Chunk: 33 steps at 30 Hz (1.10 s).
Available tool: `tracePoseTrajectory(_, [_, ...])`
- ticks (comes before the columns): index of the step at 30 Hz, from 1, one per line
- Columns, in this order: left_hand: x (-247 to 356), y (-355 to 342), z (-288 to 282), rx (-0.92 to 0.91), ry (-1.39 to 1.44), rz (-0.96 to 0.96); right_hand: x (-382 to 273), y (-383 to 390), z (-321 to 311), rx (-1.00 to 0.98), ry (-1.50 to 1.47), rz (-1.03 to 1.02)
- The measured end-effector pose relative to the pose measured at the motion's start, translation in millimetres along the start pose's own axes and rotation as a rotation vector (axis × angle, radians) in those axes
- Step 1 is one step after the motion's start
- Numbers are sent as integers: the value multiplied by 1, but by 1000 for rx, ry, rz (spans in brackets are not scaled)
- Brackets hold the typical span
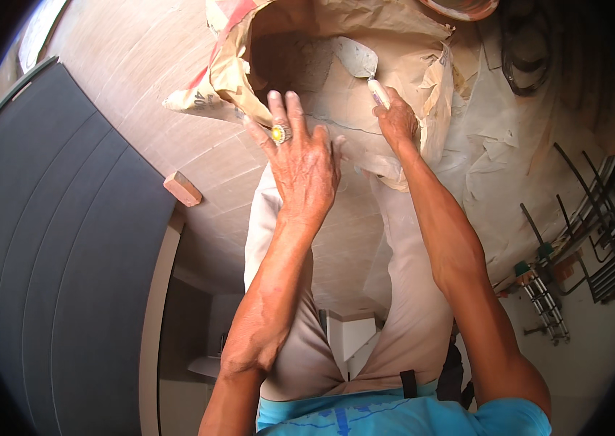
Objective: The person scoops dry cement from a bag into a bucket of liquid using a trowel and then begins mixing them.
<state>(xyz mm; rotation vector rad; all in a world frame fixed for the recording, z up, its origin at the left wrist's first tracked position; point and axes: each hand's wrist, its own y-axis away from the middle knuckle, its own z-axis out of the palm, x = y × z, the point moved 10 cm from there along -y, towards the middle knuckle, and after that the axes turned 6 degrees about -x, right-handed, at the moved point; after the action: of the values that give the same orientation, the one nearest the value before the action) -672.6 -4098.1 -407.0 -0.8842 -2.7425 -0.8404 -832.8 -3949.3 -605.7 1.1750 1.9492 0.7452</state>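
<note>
A large brown paper sack [409, 80] with a red stripe lies open in front of me, its mouth torn and crumpled. Loose grey-brown powder [300, 65] shows inside, partly in shadow. My right hand [397, 120] is wrapped round the pale handle of a trowel [358, 58]. The trowel's metal blade points forward and left, over the sack's opening. At the near left rim of the sack is my left hand [299, 160], back upward, fingers stretched and apart, a ring with a yellow stone on one finger. Its fingertips reach the sack's edge; the thumb's contact is unclear.
A small reddish brick [182, 189] lies on the tiled floor [133, 80], beside a dark grey panel [60, 240] at left. Rumpled sheeting [503, 160] spreads to the right. Beyond are a dark coil [525, 51], a metal rack [609, 272] and a round basin [467, 9].
</note>
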Motion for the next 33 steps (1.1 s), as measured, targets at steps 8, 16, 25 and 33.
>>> tracePoseTrajectory(8, [-41,-16,-28,178,114,-140,29,-21,50,-100,-261,-16])
tracePoseTrajectory(16, [-77,-29,-27,174,59,-339,35,-36,93,-264,-392,-11])
tracePoseTrajectory(25, [-74,-37,-22,157,148,-317,8,-44,126,-422,-547,6])
tracePoseTrajectory(33, [-78,-37,-20,137,125,-307,-8,-57,127,-549,-652,-22])
